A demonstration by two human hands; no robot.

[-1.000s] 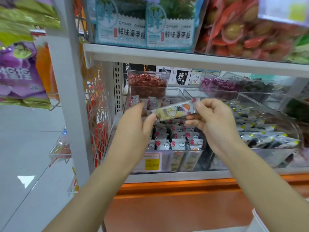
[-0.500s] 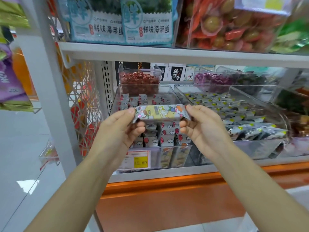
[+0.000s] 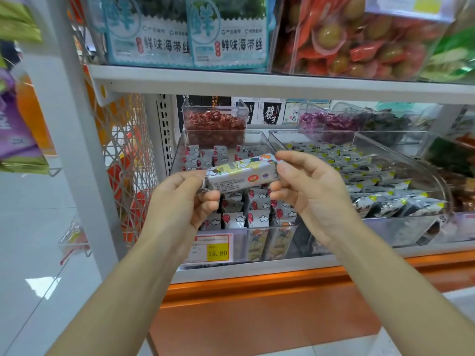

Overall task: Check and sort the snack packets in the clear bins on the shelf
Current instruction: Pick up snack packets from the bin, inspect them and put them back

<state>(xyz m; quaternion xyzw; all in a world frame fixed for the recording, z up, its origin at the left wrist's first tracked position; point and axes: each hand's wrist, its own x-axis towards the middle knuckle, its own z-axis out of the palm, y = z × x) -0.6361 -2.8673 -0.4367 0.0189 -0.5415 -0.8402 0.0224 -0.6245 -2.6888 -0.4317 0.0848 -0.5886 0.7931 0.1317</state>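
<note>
Head view: a long silver foil snack packet with cartoon print [image 3: 243,173] hangs just above the clear plastic bin [image 3: 253,131] of small red-and-white packets [image 3: 257,218]. Its long axis runs left to right, with the right end tipped a little higher. The left hand [image 3: 182,201] pinches its left end seal with curled fingers, and the right hand [image 3: 308,191] pinches the right end. Its near face seems to carry small print, too blurred to read. On the bin's front a yellow price tag [image 3: 217,253] reads 15.80. Above the bin, teal bags [image 3: 231,34] read 鲜味海带丝.
</note>
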